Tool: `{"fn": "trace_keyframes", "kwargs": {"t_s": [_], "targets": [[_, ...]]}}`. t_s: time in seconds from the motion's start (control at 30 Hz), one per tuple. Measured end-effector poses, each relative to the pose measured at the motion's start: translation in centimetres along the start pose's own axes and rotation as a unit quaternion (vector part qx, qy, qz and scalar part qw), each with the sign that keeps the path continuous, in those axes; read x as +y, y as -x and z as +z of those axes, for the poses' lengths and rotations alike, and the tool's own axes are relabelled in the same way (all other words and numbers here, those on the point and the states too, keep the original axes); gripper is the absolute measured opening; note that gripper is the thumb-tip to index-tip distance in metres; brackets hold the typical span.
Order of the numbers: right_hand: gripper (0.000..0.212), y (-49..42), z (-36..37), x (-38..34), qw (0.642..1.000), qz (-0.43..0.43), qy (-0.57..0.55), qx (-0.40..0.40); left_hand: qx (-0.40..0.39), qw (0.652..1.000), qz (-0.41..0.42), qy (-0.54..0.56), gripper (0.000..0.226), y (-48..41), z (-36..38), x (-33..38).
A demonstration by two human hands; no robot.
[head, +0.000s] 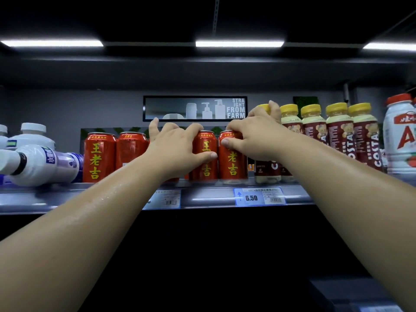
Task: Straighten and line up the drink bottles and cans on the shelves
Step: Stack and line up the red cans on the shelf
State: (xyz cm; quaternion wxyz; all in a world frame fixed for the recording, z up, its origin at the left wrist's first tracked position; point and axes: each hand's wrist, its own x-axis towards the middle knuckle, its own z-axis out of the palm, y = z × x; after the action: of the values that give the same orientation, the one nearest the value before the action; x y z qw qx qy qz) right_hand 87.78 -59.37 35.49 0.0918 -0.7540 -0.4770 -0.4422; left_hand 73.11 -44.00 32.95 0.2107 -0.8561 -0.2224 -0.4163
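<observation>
A red metal can with yellow characters stands upright on the grey shelf, above and left of the blue price label. It touches a second red can directly above the label. The left hand grips the first, thumb on its front. The right hand grips the second, fingers curled over the rim. If full, they are probably heavy, rigid and slick, best held round the sidewall. Far left of the label a white plastic bottle lies toppled.

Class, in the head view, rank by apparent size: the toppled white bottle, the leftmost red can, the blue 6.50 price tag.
Largest to smallest: toppled white bottle, leftmost red can, blue 6.50 price tag.
</observation>
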Motion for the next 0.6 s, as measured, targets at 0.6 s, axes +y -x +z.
{"fn": "trace_keyframes", "kwargs": {"t_s": [0.6], "targets": [[0.059, -5.1, -2.6, -11.4, 0.981, -0.106, -0.131, -0.097, -0.092, 0.991, -0.042, 0.083, 0.052, 2.2, -4.8, -10.8]]}}
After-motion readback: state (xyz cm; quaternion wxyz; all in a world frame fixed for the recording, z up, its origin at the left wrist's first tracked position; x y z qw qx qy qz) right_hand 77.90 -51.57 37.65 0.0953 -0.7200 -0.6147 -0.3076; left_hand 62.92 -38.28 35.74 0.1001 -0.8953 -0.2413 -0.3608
